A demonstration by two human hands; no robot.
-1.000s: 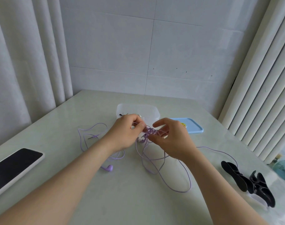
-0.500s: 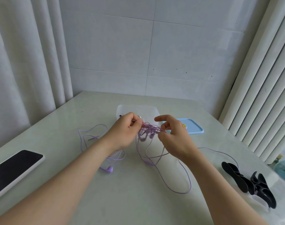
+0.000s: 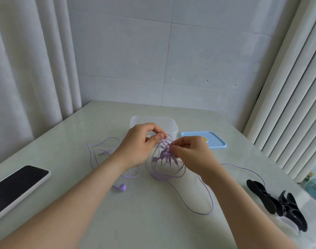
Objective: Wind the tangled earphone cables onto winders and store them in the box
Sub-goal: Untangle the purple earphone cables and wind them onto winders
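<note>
At frame centre, the left hand and right hand both pinch the purple cable tangle, lifted just before the clear box. Black winders lie lower right.

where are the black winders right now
In the head view the black winders lie at the table's near right edge, closer to the camera than the blue lid.

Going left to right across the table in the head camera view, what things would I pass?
phone → loose purple earbud → cable tangle → blue lid → black winders
</note>
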